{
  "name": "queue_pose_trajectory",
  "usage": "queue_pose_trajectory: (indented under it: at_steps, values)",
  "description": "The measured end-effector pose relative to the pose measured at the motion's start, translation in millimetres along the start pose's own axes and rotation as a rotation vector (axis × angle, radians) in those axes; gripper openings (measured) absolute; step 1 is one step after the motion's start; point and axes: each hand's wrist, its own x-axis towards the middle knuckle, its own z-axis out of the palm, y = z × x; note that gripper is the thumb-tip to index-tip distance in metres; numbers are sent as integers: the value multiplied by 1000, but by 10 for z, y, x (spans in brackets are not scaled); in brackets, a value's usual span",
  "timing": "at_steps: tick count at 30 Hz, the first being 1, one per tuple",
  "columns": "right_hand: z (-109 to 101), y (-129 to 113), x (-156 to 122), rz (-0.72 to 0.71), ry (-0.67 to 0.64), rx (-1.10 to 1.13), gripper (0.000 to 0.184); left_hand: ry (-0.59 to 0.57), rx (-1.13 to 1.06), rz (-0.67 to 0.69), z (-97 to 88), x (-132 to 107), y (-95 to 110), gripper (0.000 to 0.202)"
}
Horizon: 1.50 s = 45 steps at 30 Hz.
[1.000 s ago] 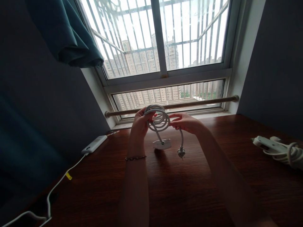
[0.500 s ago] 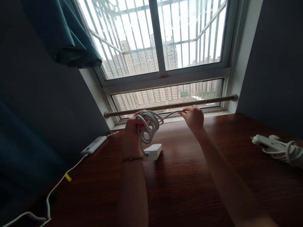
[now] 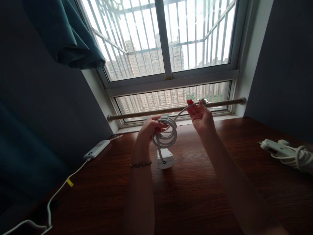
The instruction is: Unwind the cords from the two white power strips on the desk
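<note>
My left hand (image 3: pixel 153 128) is closed around the coiled white cord (image 3: pixel 173 138) of a power strip. The strip's white body (image 3: pixel 165 160) hangs or rests just below the coil, its cord entering the near end; I cannot tell whether it touches the tabletop. My right hand (image 3: pixel 201 118), palm turned up, holds the free end of the cord near the plug (image 3: pixel 202 101). Its fingers are fairly straight, with the cord lying across them by the thumb. A short length of cord runs between the two hands.
On the right of the brown wooden tabletop (image 3: pixel 190 189) lies another white power strip (image 3: pixel 278 147) with its cord bundled. A white device (image 3: pixel 97 150) with a cable lies at left. Behind are a horizontal rail (image 3: pixel 146 114), a barred window and a blue curtain (image 3: pixel 70 39).
My right hand has turned palm up and risen slightly, and the plug now shows. My left hand, with the coil and strip, has moved right; the loops now hang rounder.
</note>
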Motion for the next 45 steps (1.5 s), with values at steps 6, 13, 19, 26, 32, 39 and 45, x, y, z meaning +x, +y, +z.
queue_pose_trajectory:
  at_steps: [6,13,19,26,32,39,45]
  values:
    - [86,-69,-83,-218,-176,-107,18,96,72,-96,13,75,-78,30]
    - [204,-28,-462,-558,-732,-1556,30,161,191,-129,59,173,-217,29]
    - [262,-88,-531,-59,-1016,-1519,59,182,195,-126,-17,170,-234,26]
    - [243,8,-453,-221,-983,-1562,21,174,139,-52,-5,101,-104,25]
    - [154,110,-393,-344,-597,-1669,49,113,125,100,93,3,-5,12]
    - [103,105,-356,-522,-444,-1832,58,3,212,177,181,-83,88,22]
    - [78,147,-359,-433,-576,-1861,43,50,338,264,176,-74,73,21]
